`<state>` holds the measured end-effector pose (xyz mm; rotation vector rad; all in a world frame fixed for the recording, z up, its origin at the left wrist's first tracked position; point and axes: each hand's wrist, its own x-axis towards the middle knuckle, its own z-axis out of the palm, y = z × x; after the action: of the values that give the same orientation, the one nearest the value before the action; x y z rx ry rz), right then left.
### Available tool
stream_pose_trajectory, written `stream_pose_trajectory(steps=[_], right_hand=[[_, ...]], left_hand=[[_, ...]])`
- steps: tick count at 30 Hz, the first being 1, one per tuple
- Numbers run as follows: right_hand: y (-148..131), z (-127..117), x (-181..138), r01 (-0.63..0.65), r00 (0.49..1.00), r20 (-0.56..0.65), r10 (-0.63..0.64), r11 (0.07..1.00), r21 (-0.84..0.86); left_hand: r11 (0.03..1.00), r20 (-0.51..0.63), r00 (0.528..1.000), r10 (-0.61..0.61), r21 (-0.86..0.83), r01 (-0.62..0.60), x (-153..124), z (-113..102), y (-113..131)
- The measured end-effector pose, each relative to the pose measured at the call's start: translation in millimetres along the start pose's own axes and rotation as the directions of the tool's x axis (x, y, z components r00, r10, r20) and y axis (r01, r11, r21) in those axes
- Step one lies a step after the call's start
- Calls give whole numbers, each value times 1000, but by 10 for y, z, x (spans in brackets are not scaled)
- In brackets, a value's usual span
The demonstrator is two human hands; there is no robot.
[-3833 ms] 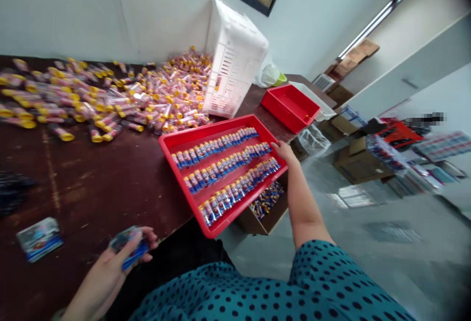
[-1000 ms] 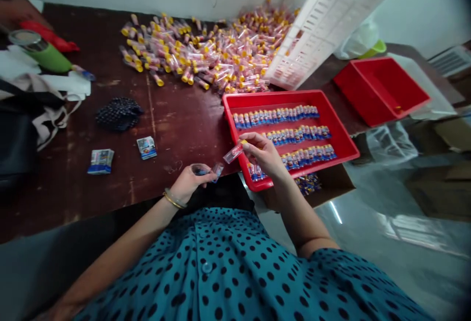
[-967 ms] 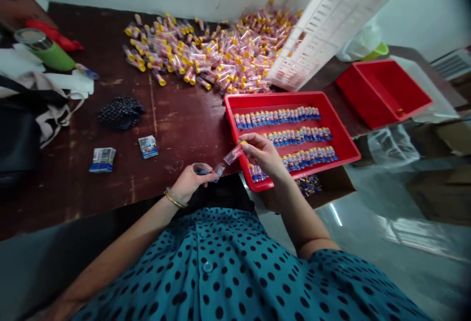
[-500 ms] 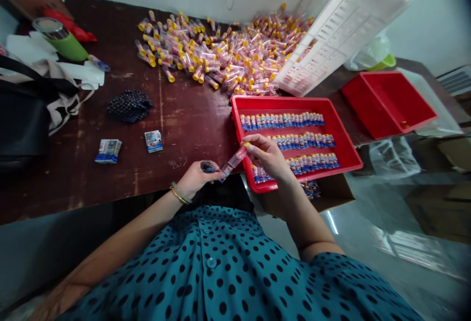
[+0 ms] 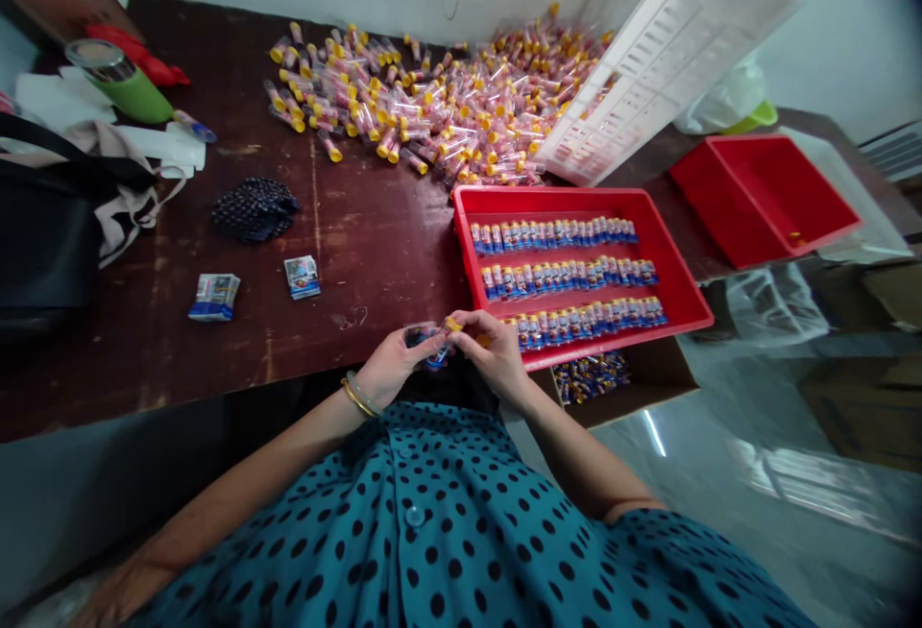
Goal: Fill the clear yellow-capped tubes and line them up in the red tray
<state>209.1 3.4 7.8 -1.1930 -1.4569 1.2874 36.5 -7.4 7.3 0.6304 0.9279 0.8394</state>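
Note:
Close to my body, at the table's front edge, both hands work together on a small clear tube (image 5: 436,355) with a blue label. My left hand (image 5: 393,366) is closed round its lower part. With thumb and fingers my right hand (image 5: 496,357) pinches the yellow cap (image 5: 453,324) end. Fingers partly hide the tube, and its contents cannot be made out. Just right of the hands, a red tray (image 5: 576,198) holds three rows of blue-labelled tubes (image 5: 572,277) with yellow caps.
A heap of yellow-capped clear tubes (image 5: 461,109) lies against the wall, beside a tilted white crate (image 5: 669,52). Stacked labels (image 5: 214,297), a second stack (image 5: 302,277), dark cloth (image 5: 254,209) and a green flask (image 5: 136,95) lie left. Right are a red bin (image 5: 710,196) and cardboard box (image 5: 652,383).
My right hand has moved left and down from the tray's edge to meet my left hand. The tube, earlier stretched between the hands, is now mostly within the fingers.

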Motion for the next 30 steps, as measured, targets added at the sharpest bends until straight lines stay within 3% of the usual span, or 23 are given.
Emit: stream_pose_trajectory(steps=[4, 9, 19, 22, 25, 26, 28, 30], right_hand=[[17, 43, -131, 24, 999, -46, -24, 1000, 5], [48, -67, -100, 4, 999, -51, -1, 998, 57], [-39, -219, -75, -107, 994, 6, 109, 965, 238], [-87, -793, 109, -95, 986, -110, 121, 970, 223], [-154, -1914, 392, -55, 923, -385, 6, 992, -115], [-191, -2331, 471, -118, 874, -484, -43, 947, -298], [-256, -3071, 577, -424, 754, -654, -61, 716, -555], [-264, -3564, 620, -634, 679, -734, 26, 525, -568]], left_hand=[[995, -40, 995, 87, 53, -84, 2, 67, 25], [981, -33, 993, 111, 163, -104, 40, 135, 46], [976, -53, 996, 75, 208, -62, 92, 302, 67], [988, -21, 1000, -2, 155, 6, 100, 354, 124], [990, -38, 996, -78, 119, 82, 144, 319, 131], [986, -38, 994, -104, 126, 108, 164, 291, 120], [977, -43, 989, -144, 150, 149, 197, 231, 92], [970, -53, 985, -165, 171, 171, 207, 189, 75]])
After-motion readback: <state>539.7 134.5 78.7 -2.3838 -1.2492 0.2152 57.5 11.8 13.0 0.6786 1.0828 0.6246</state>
